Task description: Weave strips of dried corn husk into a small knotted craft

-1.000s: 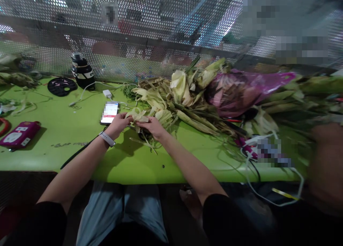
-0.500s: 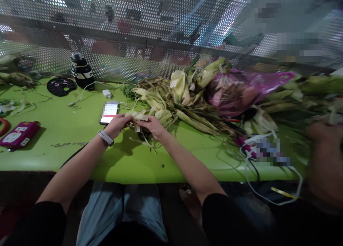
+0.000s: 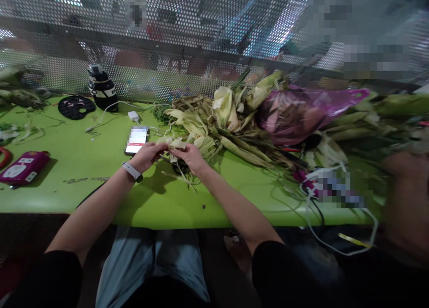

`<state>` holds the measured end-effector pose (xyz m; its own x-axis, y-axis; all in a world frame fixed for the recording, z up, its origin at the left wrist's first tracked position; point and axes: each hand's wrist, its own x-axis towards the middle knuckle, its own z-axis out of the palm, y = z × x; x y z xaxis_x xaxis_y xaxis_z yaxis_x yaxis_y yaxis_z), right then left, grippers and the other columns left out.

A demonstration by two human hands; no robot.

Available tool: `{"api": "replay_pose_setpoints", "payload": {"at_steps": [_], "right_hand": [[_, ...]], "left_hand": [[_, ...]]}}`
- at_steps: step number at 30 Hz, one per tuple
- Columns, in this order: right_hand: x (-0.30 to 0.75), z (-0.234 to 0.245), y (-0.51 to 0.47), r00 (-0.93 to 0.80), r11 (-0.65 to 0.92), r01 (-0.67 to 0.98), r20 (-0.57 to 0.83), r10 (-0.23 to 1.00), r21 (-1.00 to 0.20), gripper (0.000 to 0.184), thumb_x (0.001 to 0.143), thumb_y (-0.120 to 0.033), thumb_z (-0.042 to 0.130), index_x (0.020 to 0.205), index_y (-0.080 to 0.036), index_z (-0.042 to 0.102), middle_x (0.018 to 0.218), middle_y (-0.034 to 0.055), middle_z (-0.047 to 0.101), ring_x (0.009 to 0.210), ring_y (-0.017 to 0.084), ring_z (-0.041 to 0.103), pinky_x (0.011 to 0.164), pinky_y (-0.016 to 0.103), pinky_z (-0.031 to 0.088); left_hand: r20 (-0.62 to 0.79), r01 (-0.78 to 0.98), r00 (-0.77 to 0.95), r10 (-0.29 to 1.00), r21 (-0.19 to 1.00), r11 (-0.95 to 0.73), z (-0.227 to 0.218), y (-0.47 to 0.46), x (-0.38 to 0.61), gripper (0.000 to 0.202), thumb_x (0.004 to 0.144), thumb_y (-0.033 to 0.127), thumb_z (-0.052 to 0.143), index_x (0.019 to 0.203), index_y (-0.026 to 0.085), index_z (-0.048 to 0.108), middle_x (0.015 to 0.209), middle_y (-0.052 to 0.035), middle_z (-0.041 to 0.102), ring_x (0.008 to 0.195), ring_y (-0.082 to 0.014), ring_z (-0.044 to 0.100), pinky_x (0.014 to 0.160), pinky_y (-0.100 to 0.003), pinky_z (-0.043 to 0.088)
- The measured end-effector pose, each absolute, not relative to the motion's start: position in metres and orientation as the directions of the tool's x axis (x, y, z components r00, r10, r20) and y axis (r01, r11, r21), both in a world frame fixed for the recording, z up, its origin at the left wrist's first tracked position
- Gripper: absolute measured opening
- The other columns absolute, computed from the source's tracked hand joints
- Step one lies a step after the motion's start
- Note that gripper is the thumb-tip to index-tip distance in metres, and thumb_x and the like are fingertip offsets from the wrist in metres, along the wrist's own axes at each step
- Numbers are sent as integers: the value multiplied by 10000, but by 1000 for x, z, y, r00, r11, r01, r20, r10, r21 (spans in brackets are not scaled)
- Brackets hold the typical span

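Note:
Both my hands meet over the green table, pinching a strip of pale corn husk between them. My left hand, with a white band on its wrist, grips the husk's left end. My right hand grips its right end, fingers closed. Thin husk strands hang down from the husk onto the table. Just beyond my hands lies a big heap of corn husks and ears.
A phone lies left of my hands, with a white charger and cable behind it. A dark bottle, a black round lid and a magenta device lie left. A purple plastic bag and cables are right. Another person's arm is at far right. A perforated metal screen backs the table.
My hands have shifted the husk strip slightly between the fingers and stayed in the same place. The arm at far right has moved a little.

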<state>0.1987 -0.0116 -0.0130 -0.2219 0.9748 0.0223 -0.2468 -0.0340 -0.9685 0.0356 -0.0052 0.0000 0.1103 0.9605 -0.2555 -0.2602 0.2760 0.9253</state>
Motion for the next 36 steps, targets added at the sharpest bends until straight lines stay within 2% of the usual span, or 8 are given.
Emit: {"api": "replay_pose_setpoints", "payload": {"at_steps": [7,13,17,23,26,30,33,36], "right_hand": [[206,-14,1,-117,-45,-361,-3,993,-931,384,559,-181,832,852,-214,584,763,-36,684,734,121,645,760,272,519],[239,-8,30,4,-167,-583,-207,978,-795,189,673,-184,756,788,-217,610,704,-42,678,598,90,602,642,246,533],[258,2,38,175,50,-691,-99,980,-721,138,712,-199,725,784,-232,612,703,-55,678,583,69,581,619,206,523],[240,0,23,30,-105,-612,-155,987,-784,178,675,-184,770,788,-223,637,762,-43,692,603,73,584,579,212,503],[260,13,25,195,126,-645,-4,981,-754,147,724,-192,733,823,-233,632,849,-46,701,684,68,615,611,193,509],[309,33,40,474,317,-675,-62,879,-667,45,805,-199,647,796,-219,607,799,-63,675,615,30,581,569,144,487],[309,31,44,420,206,-714,-175,890,-669,84,788,-195,663,749,-210,589,713,-76,640,545,16,543,514,134,459],[270,14,31,287,127,-628,-77,955,-768,182,693,-256,757,776,-231,597,710,-79,635,553,32,546,505,162,460]], "left_hand": [[-292,-402,194,936,847,348,3,-4,35,139,773,71,586,860,171,543,725,-34,655,590,-102,596,503,-195,428],[-344,-327,150,927,867,375,3,-1,31,89,883,231,529,858,154,566,824,-95,693,688,-139,645,551,-222,464],[-248,-301,41,968,921,249,-2,1,28,201,827,335,638,915,159,680,854,-64,678,702,-111,621,581,-203,474],[-191,-208,13,982,960,189,-2,-6,35,244,744,356,742,862,143,733,782,-65,693,685,-104,619,608,-201,478],[-218,-276,-29,976,940,202,4,-9,39,173,784,285,712,832,118,709,747,-68,696,661,-107,641,635,-215,507],[-225,-302,-48,973,932,200,10,-12,41,173,813,266,684,854,101,654,748,-87,706,650,-123,671,642,-235,535],[-232,-301,-42,972,931,209,7,-14,44,158,828,261,663,819,113,608,787,-105,719,689,-143,691,679,-260,546],[-237,-305,-6,972,926,223,2,-15,49,156,814,268,672,800,118,632,838,-103,723,738,-148,689,711,-273,539]]}}
